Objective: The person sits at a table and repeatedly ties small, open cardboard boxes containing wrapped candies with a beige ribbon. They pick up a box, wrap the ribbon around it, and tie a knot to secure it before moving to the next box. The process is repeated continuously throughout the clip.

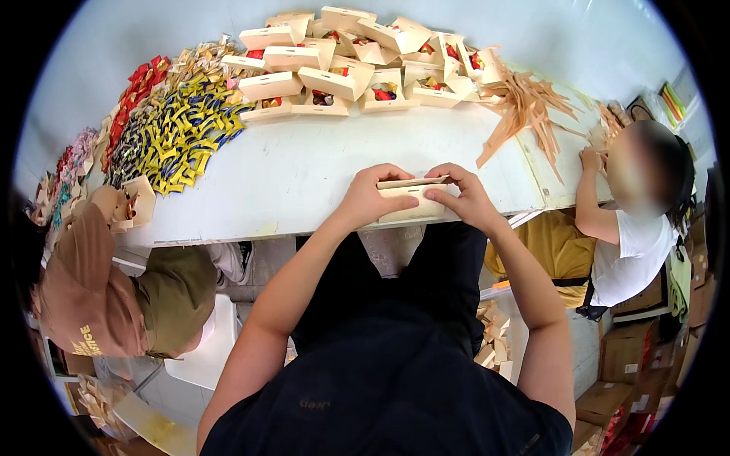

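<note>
A small cream cardboard box (414,213) is between my two hands at the front edge of the white table (319,175). My left hand (374,196) grips its left end, thumb on the near face and fingers over the top. At the right end my right hand (464,196) holds it the same way, its thumb close to the slot in the near face. The box's upper flap stands slightly apart from that face. What lies inside is hidden.
Open cream boxes (327,80) holding wrapped sweets pile up at the back. Yellow-and-blue sweets (186,133) heap at left, beside red packets (137,99). Brown paper strips (532,106) lie at right. One person (91,281) sits at left with an open box, another (631,220) at right.
</note>
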The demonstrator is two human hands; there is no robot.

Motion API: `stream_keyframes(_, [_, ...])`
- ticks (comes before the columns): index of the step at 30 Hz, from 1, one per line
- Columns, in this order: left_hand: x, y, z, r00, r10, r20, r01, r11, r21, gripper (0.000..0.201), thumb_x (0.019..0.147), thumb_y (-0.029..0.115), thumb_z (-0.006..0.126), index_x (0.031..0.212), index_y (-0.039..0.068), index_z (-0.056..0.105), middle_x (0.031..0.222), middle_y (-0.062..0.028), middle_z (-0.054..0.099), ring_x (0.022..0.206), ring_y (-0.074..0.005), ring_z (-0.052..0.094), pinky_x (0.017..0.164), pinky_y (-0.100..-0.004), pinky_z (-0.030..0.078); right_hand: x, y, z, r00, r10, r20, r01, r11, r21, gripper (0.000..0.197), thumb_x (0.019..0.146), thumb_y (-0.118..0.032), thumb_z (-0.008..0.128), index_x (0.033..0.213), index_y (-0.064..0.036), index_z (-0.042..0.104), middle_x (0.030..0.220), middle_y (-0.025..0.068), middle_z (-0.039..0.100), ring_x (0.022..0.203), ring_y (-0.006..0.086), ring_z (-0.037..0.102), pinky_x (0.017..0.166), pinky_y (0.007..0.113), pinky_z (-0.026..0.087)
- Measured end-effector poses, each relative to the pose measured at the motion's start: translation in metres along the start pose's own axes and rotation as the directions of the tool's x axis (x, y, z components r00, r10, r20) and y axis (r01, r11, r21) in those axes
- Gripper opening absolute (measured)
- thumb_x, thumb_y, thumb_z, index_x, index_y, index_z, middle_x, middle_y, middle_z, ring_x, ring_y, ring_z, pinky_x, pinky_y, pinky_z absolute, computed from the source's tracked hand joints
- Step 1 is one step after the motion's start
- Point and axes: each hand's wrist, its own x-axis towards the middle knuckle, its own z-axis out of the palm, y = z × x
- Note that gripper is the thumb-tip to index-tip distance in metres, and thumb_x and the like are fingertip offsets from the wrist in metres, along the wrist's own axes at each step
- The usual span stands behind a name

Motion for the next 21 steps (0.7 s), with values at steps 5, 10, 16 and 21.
stream_keyframes(5, [-0.010,0.004,0.007,0.999,0.036,0.001,-0.036,0.984,0.176,0.053,0.084,0.025,0.095,0.130,0.002,0.080,0.131,-0.0190,0.079,0.119,-0.0273,0.077,0.106,-0.0355,0.058,-0.004,0.009,-0.006,0.989,-0.143,-0.032,0.134,0.970,-0.201,0.022,0.093,-0.018,0.088,0.110,-0.0061,0.080,0.111,0.0083,0.080,0.107,0.0267,0.074,0.097,0.038,0.052])
stream_keyframes(10, [-0.011,0.009,0.009,0.992,0.122,-0.035,-0.107,0.953,0.284,0.048,0.087,0.023,0.092,0.128,0.001,0.080,0.131,-0.0185,0.079,0.118,-0.0282,0.078,0.106,-0.0354,0.058,0.008,-0.006,-0.033,0.951,-0.308,0.037,0.302,0.892,-0.338,0.019,0.092,-0.011,0.087,0.110,-0.0071,0.081,0.113,0.0095,0.081,0.108,0.0315,0.074,0.096,0.043,0.055])
stream_keyframes(16, [-0.009,0.014,0.015,0.988,0.127,-0.087,-0.096,0.951,0.294,0.048,0.087,0.014,0.091,0.131,0.000,0.079,0.128,-0.0199,0.080,0.114,-0.0256,0.079,0.102,-0.0344,0.059,0.035,0.045,-0.160,0.937,-0.296,-0.185,0.053,0.646,-0.762,0.021,0.089,-0.003,0.081,0.110,-0.0039,0.079,0.109,0.0142,0.080,0.105,0.0360,0.074,0.095,0.047,0.057])
stream_keyframes(21, [-0.011,0.019,0.015,0.993,0.095,-0.072,-0.075,0.967,0.244,0.051,0.087,0.015,0.092,0.132,-0.002,0.077,0.127,-0.0213,0.080,0.114,-0.0274,0.080,0.101,-0.0338,0.060,0.040,0.114,-0.190,0.989,-0.147,-0.020,0.098,0.750,-0.654,0.014,0.090,-0.004,0.079,0.103,-0.0023,0.080,0.104,0.0140,0.080,0.105,0.0342,0.074,0.093,0.045,0.059])
